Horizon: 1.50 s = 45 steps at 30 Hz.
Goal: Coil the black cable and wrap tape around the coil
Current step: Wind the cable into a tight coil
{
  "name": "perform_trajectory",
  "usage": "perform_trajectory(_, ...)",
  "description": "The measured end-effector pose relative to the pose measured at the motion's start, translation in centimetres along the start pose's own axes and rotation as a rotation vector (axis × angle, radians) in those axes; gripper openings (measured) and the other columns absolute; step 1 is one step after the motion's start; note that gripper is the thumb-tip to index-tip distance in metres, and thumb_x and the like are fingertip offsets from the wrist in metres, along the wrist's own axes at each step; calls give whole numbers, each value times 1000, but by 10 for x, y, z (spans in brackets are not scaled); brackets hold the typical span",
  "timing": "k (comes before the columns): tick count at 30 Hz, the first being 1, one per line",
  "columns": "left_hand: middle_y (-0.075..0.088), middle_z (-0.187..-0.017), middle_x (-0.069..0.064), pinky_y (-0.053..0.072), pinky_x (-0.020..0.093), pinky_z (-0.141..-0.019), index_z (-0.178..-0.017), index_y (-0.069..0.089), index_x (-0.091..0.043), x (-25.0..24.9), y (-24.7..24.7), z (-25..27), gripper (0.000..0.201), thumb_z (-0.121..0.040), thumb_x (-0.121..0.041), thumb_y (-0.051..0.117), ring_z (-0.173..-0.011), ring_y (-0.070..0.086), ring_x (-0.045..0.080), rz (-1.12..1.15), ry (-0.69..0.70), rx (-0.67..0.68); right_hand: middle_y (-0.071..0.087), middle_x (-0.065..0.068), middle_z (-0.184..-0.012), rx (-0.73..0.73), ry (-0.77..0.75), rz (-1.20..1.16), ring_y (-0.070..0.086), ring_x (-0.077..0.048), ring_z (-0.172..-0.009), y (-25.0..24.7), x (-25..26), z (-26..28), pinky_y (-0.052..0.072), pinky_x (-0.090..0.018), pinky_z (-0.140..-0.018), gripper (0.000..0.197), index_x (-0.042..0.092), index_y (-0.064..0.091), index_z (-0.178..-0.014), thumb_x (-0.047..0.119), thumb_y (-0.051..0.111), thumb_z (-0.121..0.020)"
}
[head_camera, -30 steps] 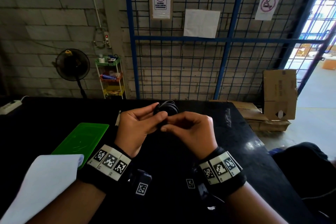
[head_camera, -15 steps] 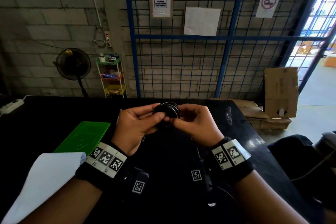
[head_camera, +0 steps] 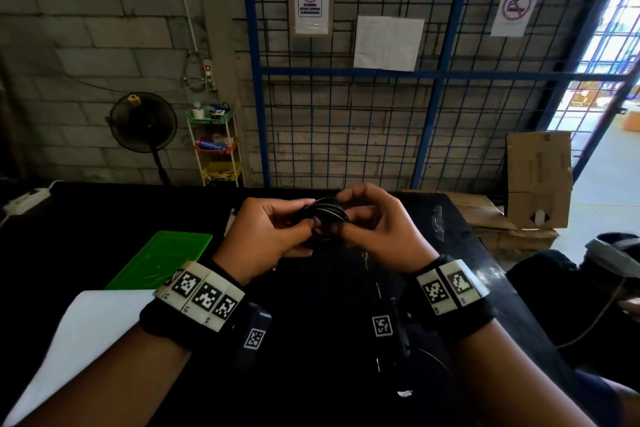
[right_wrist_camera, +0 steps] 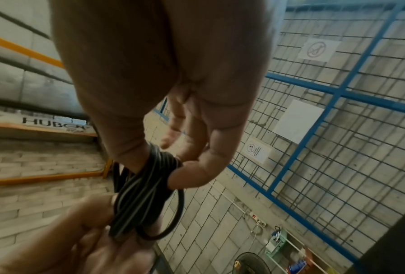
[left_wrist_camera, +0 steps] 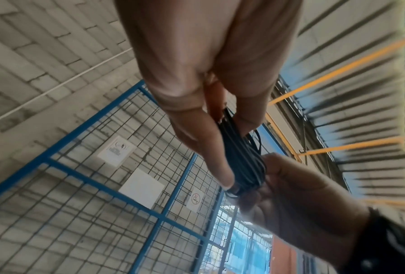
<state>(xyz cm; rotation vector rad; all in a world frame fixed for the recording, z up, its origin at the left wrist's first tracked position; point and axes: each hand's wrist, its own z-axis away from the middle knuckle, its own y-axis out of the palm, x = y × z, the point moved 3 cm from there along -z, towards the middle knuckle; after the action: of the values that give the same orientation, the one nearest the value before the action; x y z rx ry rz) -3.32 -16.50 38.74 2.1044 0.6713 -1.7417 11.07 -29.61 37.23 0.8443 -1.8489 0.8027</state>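
The black cable (head_camera: 326, 218) is wound into a small coil of several loops, held in the air above the black table (head_camera: 86, 218) between both hands. My left hand (head_camera: 270, 236) pinches the coil's left side between thumb and fingers. My right hand (head_camera: 374, 229) grips its right side, fingers curled over the top. In the left wrist view the coil (left_wrist_camera: 242, 157) runs edge-on between thumb and fingers of the left hand (left_wrist_camera: 222, 148). The right wrist view shows the right hand (right_wrist_camera: 171, 166) clamping the loops (right_wrist_camera: 140, 196). No tape shows on the coil.
A green mat (head_camera: 162, 258) and a white sheet (head_camera: 69, 343) lie on the table's left part. A small clear plastic scrap (head_camera: 438, 222) lies at right. A white power strip (head_camera: 26, 199) sits at the far left edge. Another person's dark-clad leg (head_camera: 554, 281) is beside the table's right.
Both hands rose slightly and shifted right with the coil. My right hand moved from pinching near the coil's front to curling over its top and right side.
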Motion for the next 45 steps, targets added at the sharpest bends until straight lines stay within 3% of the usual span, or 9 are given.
perform_trajectory(6, 68, -123, 4, 62, 43, -75, -121, 66, -19, 2, 3, -4, 37, -89, -1, 61, -108, 69, 22, 158, -38, 16, 77, -11, -97, 32, -8, -143, 76, -26, -93, -3, 4, 2, 66, -41, -72, 34, 13, 58, -114, -7, 70, -89)
perform_trajectory(13, 78, -89, 12, 61, 32, -64, -100, 71, -8, 17, -2, -9, 37, -64, -14, 77, -85, 76, 24, 303, -36, -206, 76, -17, -103, -5, 61, -235, 76, -30, -94, 1, -5, 9, 66, -41, -70, 28, 10, 58, -111, -6, 68, -90)
perform_trajectory(19, 76, -68, 2, 57, 25, -53, -76, 68, -5, 26, 6, -7, 14, -69, -4, 79, -68, 75, 18, 344, 46, -405, 79, -12, -95, -87, 86, -273, 77, -25, -89, 8, -12, 10, 66, -38, -70, 27, 15, 60, -107, -4, 70, -90)
perform_trajectory(23, 79, -82, 2, 58, 24, -58, -88, 75, -11, 24, 12, -5, 8, -80, -9, 73, -80, 76, 19, 224, 103, -351, 76, -20, -101, -157, 100, -279, 77, -31, -93, 6, -13, 14, 66, -39, -72, 26, 11, 61, -109, -1, 72, -89)
perform_trajectory(28, 68, -120, 14, 58, 36, -87, -121, 65, -14, 25, 23, 4, 49, -74, -26, 72, -108, 67, 10, 63, 142, -181, 77, -17, -98, -209, 103, -322, 77, -27, -89, 4, -15, 15, 66, -36, -70, 29, 8, 60, -114, -1, 71, -89)
perform_trajectory(30, 65, -121, 13, 56, 41, -94, -128, 60, -22, 28, 26, 6, 57, -73, -30, 73, -113, 61, 5, -54, 163, -168, 77, -17, -96, -223, 102, -340, 77, -25, -86, 7, -16, 16, 65, -35, -70, 27, 8, 60, -114, -1, 70, -90)
perform_trajectory(35, 78, -96, 4, 62, 45, -72, -115, 69, -33, 30, 23, 6, 39, -82, -13, 76, -88, 75, 19, -1, 196, -313, 78, -16, -99, -211, 90, -338, 77, -25, -89, 12, -12, 18, 65, -36, -71, 28, 12, 61, -113, 0, 71, -90)
perform_trajectory(40, 70, -114, -9, 62, 39, -70, -105, 73, -33, 28, 26, 9, 30, -89, -9, 68, -100, 71, 11, 37, 275, -321, 78, -14, -95, -229, 102, -383, 78, -23, -86, 18, -7, 19, 65, -33, -69, 27, 9, 61, -114, -1, 70, -90)
perform_trajectory(45, 70, -120, -4, 62, 39, -68, -98, 76, -35, 31, 23, 11, 25, -83, -15, 73, -103, 72, 19, 58, 280, -329, 78, -15, -98, -227, 107, -392, 78, -24, -88, 18, -7, 18, 65, -32, -69, 28, 8, 61, -116, -1, 70, -91)
